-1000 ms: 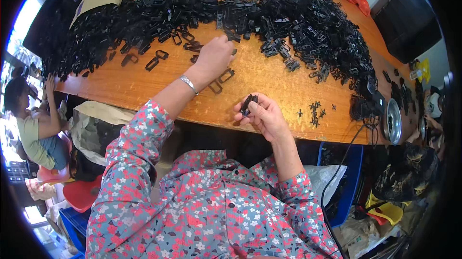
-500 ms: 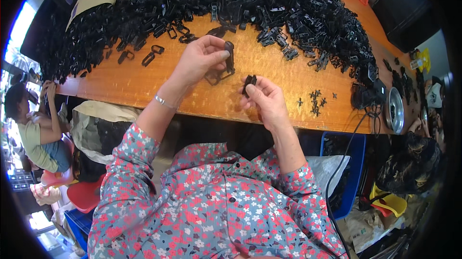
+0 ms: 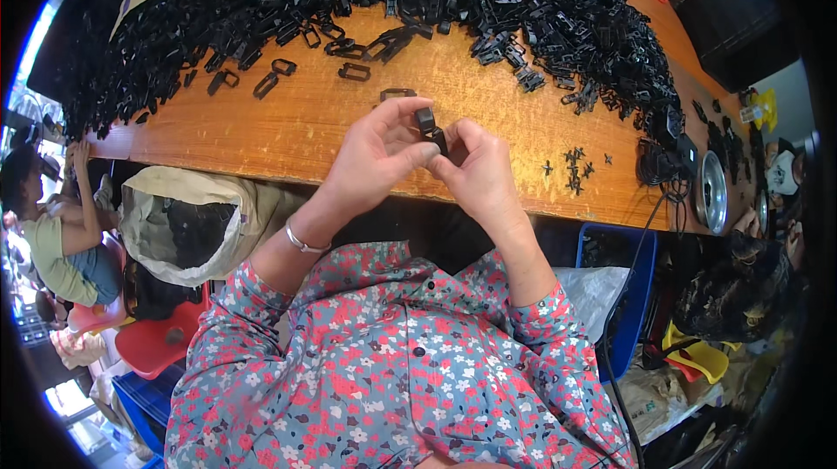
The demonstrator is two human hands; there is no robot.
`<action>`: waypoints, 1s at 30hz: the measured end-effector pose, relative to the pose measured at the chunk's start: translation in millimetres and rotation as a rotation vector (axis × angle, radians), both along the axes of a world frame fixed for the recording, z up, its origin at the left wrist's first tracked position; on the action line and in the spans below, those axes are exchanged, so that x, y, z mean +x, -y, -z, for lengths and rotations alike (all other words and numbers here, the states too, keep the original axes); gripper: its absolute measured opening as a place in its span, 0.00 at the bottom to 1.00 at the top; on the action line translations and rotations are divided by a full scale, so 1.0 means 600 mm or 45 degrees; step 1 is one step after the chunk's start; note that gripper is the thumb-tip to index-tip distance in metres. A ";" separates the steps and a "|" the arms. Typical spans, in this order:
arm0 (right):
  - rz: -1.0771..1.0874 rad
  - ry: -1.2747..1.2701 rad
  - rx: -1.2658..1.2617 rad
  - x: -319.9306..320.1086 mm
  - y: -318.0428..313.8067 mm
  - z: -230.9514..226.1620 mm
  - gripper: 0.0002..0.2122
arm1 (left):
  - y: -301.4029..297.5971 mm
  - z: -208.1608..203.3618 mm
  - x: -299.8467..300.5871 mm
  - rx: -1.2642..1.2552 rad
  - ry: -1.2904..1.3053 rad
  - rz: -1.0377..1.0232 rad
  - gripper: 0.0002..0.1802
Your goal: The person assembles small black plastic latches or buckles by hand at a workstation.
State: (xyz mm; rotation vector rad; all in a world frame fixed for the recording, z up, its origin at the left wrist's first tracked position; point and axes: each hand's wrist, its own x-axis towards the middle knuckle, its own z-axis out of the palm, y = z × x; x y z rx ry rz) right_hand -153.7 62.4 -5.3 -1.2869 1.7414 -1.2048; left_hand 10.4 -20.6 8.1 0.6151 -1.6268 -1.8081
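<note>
Your left hand (image 3: 370, 159) has joined your right hand (image 3: 481, 171); both pinch black parts (image 3: 425, 120), fit unclear, and a large heap (image 3: 558, 20) remains.

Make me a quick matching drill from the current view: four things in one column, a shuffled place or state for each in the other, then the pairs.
1. Left hand
2. Crosses
3. Dish
4. Heap

A. Silver and round, toward the right end of the table
B. Dark, curving across the far part of the table
C. Holding a black part, close beside the right hand
D. Small and loosely grouped, right of both hands

Pairs: 1-C, 2-D, 3-A, 4-B
</note>
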 end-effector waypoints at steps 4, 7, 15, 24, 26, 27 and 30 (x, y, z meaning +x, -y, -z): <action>0.104 -0.334 -0.073 0.021 -0.003 -0.007 0.15 | -0.029 -0.005 -0.005 -0.184 0.168 -0.177 0.24; 0.110 -0.212 -0.065 0.021 -0.003 -0.001 0.15 | -0.044 -0.002 -0.011 -0.248 0.111 -0.205 0.22; -0.075 0.675 -0.077 0.033 -0.013 0.042 0.20 | -0.027 0.027 -0.007 -0.130 0.211 -0.225 0.18; -0.316 0.531 -0.021 0.045 -0.041 0.034 0.10 | 0.003 0.002 -0.026 0.435 -0.097 0.163 0.30; -0.250 0.606 -0.036 0.052 -0.045 0.040 0.10 | -0.018 -0.002 -0.036 0.488 -0.009 0.247 0.32; -0.209 0.502 0.025 0.049 -0.057 0.009 0.09 | -0.027 0.004 -0.034 0.258 0.093 0.253 0.31; -0.117 -0.047 -0.503 0.059 -0.070 0.052 0.10 | -0.054 0.011 -0.032 -0.057 0.202 0.241 0.30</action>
